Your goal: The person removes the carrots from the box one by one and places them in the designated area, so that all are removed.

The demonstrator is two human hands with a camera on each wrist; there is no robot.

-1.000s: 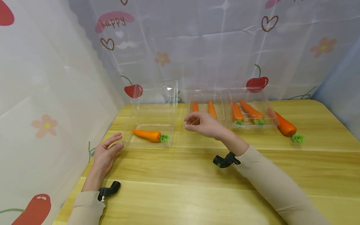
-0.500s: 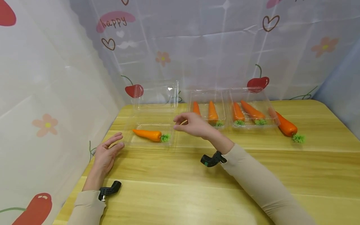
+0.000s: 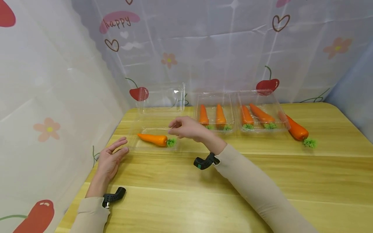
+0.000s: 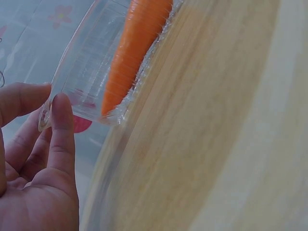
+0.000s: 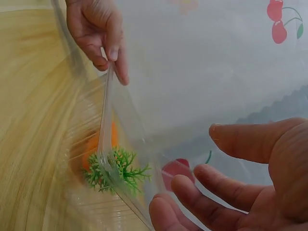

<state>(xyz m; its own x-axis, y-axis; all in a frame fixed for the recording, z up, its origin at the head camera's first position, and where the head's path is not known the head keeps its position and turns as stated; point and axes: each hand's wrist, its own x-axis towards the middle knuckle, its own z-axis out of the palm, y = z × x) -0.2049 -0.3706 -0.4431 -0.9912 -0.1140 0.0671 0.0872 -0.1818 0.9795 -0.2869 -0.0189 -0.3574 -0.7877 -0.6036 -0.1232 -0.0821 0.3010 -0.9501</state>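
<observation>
A clear plastic clamshell box (image 3: 151, 149) sits at the left of the table, its lid (image 3: 161, 106) raised at the back. One orange toy carrot (image 3: 152, 139) lies in it sideways, green leafy top (image 5: 118, 168) to the right. My left hand (image 3: 109, 160) pinches the box's left front corner between thumb and finger, as both wrist views show. Over the box's right edge is my right hand (image 3: 187, 129), thumb and fingers spread apart with nothing between them. Its fingertips are close to the rim beside the carrot's leaves.
To the right stand two clear boxes, the middle one (image 3: 212, 127) and the right one (image 3: 262, 130), each with two carrots inside. A loose carrot (image 3: 297, 131) lies right of them. Printed curtains (image 3: 209, 58) hang close behind the wooden table (image 3: 180, 200) and along its left.
My right hand has moved left from in front of the middle box to the right edge of the left box, uncovering the carrots behind. The left hand has stayed in place.
</observation>
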